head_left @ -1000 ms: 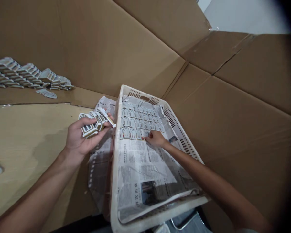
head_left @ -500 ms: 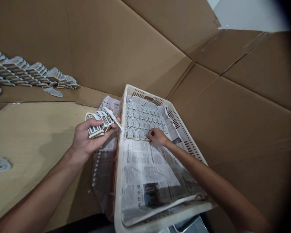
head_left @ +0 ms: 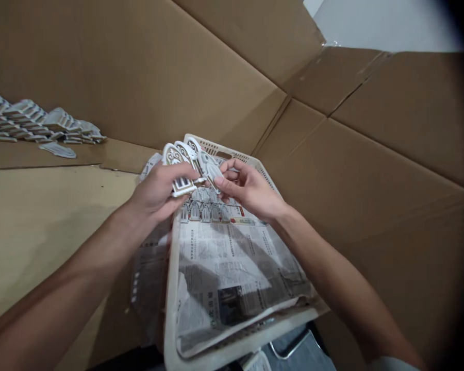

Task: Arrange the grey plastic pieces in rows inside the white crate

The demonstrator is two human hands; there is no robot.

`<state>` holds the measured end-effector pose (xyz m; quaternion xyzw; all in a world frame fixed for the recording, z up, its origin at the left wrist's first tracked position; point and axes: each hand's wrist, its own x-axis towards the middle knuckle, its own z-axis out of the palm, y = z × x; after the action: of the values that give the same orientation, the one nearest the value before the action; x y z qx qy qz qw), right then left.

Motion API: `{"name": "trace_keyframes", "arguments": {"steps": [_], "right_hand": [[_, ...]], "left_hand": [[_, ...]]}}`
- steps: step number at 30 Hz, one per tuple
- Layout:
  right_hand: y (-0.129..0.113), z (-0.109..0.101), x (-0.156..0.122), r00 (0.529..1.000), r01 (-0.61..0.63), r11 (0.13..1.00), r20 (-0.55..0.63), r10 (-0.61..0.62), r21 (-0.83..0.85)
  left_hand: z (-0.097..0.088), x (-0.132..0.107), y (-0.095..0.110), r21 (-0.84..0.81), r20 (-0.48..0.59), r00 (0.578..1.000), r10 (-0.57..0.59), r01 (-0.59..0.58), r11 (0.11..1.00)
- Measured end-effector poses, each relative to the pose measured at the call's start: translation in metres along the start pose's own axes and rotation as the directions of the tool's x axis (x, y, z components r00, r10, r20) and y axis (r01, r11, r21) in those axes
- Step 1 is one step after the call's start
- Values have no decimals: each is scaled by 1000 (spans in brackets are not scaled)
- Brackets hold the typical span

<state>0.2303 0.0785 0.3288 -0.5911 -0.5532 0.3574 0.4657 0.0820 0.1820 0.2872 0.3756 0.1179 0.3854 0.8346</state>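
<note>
Left hand (head_left: 156, 193) grips fanned stack of arched flat white pieces (head_left: 180, 167); right hand (head_left: 247, 190) pinches one piece above newspaper-lined slotted plastic crate (head_left: 170, 288).

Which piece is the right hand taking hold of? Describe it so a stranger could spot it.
Find the white crate lined with newspaper. Above its far end, the left hand holds a fanned stack of arched pieces. The one meant is the rightmost piece, pinched by the right hand.
</note>
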Motion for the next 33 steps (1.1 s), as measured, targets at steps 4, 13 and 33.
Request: {"name": "trace_keyframes", "arguments": {"steps": [4,13,33], "right_hand": [[34,-30,-8,990,-121,971,-100,102,-207],[182,-83,-45,670,-723,527,-638,379,-446],[193,-77,-17,691,-696,570,-624,364,-438]], "left_hand": [[3,1,-2,111,-159,986,43,-26,994],[-3,7,7,155,-234,959,159,-124,980],[-5,5,-5,136,-117,990,83,-67,989]]}}
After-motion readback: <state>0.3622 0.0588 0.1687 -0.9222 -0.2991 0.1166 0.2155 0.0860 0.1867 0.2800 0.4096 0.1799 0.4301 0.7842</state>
